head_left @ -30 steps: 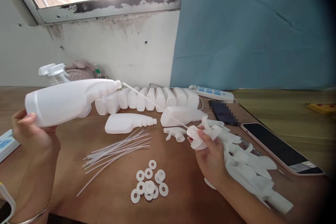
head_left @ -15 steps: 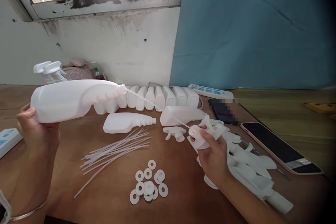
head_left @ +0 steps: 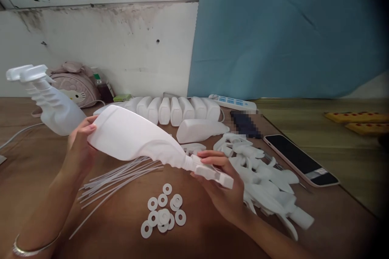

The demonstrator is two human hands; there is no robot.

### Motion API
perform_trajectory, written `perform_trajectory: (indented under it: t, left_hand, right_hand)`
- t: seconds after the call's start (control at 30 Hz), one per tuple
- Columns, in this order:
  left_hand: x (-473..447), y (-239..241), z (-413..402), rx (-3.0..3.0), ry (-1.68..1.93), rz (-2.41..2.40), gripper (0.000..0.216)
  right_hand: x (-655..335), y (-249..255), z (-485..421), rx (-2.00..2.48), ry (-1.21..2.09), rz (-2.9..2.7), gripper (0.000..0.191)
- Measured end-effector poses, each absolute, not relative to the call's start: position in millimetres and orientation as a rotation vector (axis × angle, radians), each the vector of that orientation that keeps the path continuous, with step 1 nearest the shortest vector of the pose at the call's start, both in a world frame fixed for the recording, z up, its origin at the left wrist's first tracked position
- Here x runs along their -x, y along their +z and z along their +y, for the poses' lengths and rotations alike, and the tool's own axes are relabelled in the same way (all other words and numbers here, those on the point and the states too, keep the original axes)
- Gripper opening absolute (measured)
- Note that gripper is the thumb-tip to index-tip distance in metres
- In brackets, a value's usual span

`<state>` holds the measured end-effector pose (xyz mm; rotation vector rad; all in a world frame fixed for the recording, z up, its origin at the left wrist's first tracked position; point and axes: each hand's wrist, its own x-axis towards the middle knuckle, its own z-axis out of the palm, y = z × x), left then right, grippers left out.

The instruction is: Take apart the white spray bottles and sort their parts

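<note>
A white plastic bottle [head_left: 130, 133] lies tilted in the air, its neck pointing down to the right. My left hand [head_left: 80, 139] grips it by the base. Closed around a white spray head [head_left: 212, 174], my right hand [head_left: 226, 182] holds it against the bottle's neck; the tube is out of sight. Below the bottle, thin white tubes [head_left: 121, 182] lie in a loose bundle. A cluster of white ring washers [head_left: 164, 216] sits on the brown table in front of me. To the right of my right hand is a pile of white spray heads [head_left: 270, 182].
Several white bottles [head_left: 164, 111] lie in a row at the back, with another bottle [head_left: 197, 129] before them. Two spray bottles [head_left: 57, 109] stand at left near a pink bag [head_left: 77, 83]. A power strip [head_left: 234, 102] and phones [head_left: 300, 160] are at right.
The spray head has come up to the bottle's neck, and its tube, visible before, is now hidden. The bottle has tipped neck-down and moved right. The camera view has shifted.
</note>
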<state>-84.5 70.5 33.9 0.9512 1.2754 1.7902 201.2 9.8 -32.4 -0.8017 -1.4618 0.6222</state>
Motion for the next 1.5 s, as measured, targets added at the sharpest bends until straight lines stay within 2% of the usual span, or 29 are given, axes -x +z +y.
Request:
perform_trajectory:
  t: [0.23, 0.4, 0.47, 0.63, 0.7, 0.97, 1.13, 1.23, 1.33, 1.43, 1.5]
  left_hand:
    - [83, 16, 74, -0.889, 1.757, 1.3, 0.027]
    - [80, 8, 73, -0.883, 1.811, 1.263, 0.025]
    - [80, 6, 72, -0.895, 1.805, 1.266, 0.023]
    - [79, 0, 70, -0.921, 1.711, 1.175, 0.022]
    - [78, -3, 70, -0.963, 1.677, 1.115, 0.021]
    - [84, -12, 75, -1.107, 1.838, 0.992, 0.022]
    - [85, -4, 74, -1.083, 1.745, 0.814, 0.006]
    - [83, -1, 72, -1.098, 1.751, 0.738, 0.014]
    - [81, 0, 68, -1.053, 1.726, 0.89, 0.025]
    - [83, 1, 65, -1.011, 1.634, 1.013, 0.019]
    - [89, 2, 64, -1.035, 1.545, 1.007, 0.027]
  right_hand:
    - [-207, -36, 9, 0.756, 0.426, -1.681, 0.034]
    - [-201, -35, 10, 0.719, 0.328, -1.759, 0.027]
    - [-199, -37, 8, 0.756, 0.378, -1.729, 0.024]
    - [-197, -44, 1, 1.015, 0.661, -1.538, 0.033]
    - [-196, -45, 1, 1.103, 0.738, -1.452, 0.03]
    - [-194, -44, 3, 1.147, 0.843, -1.168, 0.025]
    - [-195, -46, 3, 1.056, 0.83, -1.212, 0.024]
    - [-195, -48, 3, 1.029, 0.847, -1.243, 0.025]
    - [-194, -49, 3, 1.015, 0.856, -1.27, 0.025]
    - [-194, -50, 1, 0.992, 0.844, -1.289, 0.024]
    - [-195, -49, 2, 1.01, 0.857, -1.274, 0.024]
